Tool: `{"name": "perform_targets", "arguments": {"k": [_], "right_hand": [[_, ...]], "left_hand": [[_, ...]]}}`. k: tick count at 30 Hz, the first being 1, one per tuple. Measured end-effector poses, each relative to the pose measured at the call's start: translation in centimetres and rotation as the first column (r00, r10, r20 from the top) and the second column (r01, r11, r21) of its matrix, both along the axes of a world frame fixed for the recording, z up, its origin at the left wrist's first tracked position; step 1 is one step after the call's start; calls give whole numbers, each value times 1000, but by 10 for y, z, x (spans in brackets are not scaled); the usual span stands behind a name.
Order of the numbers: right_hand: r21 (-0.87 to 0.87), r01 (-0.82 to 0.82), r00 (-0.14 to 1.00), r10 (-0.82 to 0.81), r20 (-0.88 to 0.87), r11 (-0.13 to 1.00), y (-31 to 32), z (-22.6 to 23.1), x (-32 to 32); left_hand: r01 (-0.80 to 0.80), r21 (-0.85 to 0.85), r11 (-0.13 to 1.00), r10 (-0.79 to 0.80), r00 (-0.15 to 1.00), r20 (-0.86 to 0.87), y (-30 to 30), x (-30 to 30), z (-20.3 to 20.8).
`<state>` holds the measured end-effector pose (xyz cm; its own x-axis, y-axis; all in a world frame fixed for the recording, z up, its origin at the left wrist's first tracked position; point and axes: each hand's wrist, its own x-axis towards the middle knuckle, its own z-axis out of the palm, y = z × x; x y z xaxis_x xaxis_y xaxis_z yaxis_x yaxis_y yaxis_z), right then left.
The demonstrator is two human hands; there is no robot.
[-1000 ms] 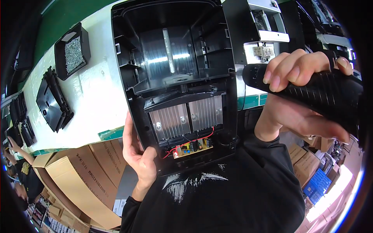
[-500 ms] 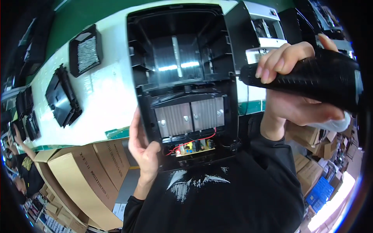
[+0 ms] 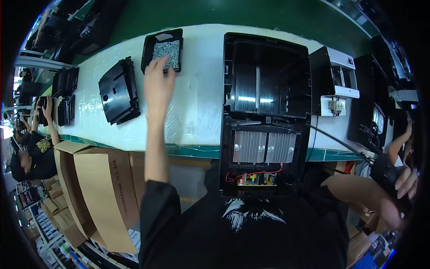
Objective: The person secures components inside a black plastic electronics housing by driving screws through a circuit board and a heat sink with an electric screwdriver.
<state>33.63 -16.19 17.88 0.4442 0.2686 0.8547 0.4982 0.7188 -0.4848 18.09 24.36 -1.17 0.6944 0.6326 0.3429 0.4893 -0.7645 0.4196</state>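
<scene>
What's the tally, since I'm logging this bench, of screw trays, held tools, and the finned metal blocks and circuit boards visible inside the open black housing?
Screw tray: 1
Held black tool: 1
Finned metal blocks: 2
Circuit board: 1
Total: 5

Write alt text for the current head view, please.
A person's left hand reaches over small silver screws in a black rectangular tray; the right hand grips a black long-shafted screwdriver beside an open black plastic housing with ribbed metal heatsinks.
</scene>
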Motion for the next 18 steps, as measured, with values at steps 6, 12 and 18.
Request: {"name": "perform_targets", "arguments": {"k": [6, 12, 18], "right_hand": [[0, -105, 994, 105, -32, 994, -122, -15, 60], [-11, 243, 956, -241, -165, 970, -36, -8, 12], [79, 289, 946, -272, -177, 954, -16, -3, 6]], "left_hand": [[183, 137, 973, -105, 890, -444, 88, 20, -26], [169, 88, 982, -121, 909, -398, 89, 25, -17], [126, 70, 990, -111, 976, -187, 81, 20, -15]]}}
